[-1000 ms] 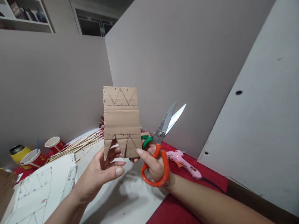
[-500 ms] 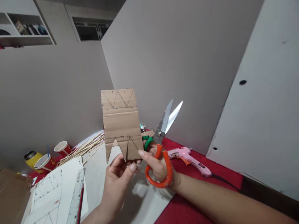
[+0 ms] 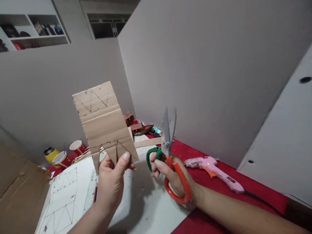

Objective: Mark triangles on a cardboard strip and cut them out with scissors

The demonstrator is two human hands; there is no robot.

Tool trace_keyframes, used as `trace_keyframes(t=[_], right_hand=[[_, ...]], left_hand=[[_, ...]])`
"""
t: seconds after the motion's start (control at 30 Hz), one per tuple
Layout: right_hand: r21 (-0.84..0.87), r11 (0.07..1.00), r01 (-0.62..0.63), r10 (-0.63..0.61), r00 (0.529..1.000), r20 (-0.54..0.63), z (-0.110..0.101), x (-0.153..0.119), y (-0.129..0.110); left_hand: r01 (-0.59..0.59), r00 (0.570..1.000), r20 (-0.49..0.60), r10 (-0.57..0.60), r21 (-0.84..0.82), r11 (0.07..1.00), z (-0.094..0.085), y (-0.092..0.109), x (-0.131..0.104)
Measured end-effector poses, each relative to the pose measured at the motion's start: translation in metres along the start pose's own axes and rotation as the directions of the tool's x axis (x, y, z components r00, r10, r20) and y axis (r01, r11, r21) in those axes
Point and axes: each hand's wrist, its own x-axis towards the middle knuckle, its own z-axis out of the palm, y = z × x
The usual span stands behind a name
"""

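Note:
A piece of brown cardboard point(image 3: 103, 122) marked with pencilled triangles is tilted to the left in my left hand point(image 3: 113, 172), whose thumb presses on its lower edge. Pointed teeth are cut along that lower edge; the triangles at the top are only drawn. My right hand point(image 3: 168, 169) is closed around scissors point(image 3: 166, 143) with one orange handle and one green handle. Their blades point up and stand slightly apart, well to the right of the cardboard and not touching it.
Behind my right hand a pink glue gun point(image 3: 214, 169) lies on the red cloth point(image 3: 258, 201). Paper cups point(image 3: 62, 160), a yellow bottle point(image 3: 51, 156) and wooden sticks point(image 3: 81, 156) stand at the left. A drawn template point(image 3: 64, 198), a ruler point(image 3: 90, 191) and a model boat point(image 3: 141, 129) are nearby.
My left hand has moved left with the cardboard and tilted it. My right hand has let go of the cardboard's corner and is now apart from it, still with the scissors.

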Motion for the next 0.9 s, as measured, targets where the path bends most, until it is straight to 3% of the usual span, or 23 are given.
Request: trace_keyframes(t=[0.13, 0.23, 0.33, 0.47, 0.9], right_hand=[[-0.105, 0.987, -0.123, 0.141, 0.973, 0.185, -0.002, -0.001, 0.009], [-0.232, 0.969, -0.084, 0.167, 0.915, 0.367, -0.002, -0.002, 0.015], [-0.275, 0.961, -0.043, 0.169, 0.875, 0.454, -0.001, -0.003, 0.015], [-0.292, 0.956, -0.027, 0.172, 0.859, 0.483, 0.0, -0.005, 0.011], [-0.267, 0.962, -0.056, 0.178, 0.872, 0.456, -0.003, -0.008, 0.013]], left_hand=[[-0.106, 0.994, -0.045, 0.101, -0.103, 0.989, -0.006, 0.025, 0.007], [-0.133, 0.991, -0.041, 0.13, -0.095, 0.986, -0.012, 0.035, 0.007], [-0.127, 0.992, -0.024, 0.126, -0.045, 0.991, -0.016, 0.037, 0.007], [-0.121, 0.993, 0.005, 0.121, 0.019, 0.992, -0.019, 0.034, 0.01], [-0.126, 0.992, -0.015, 0.128, 0.111, 0.986, -0.012, 0.025, 0.009]])
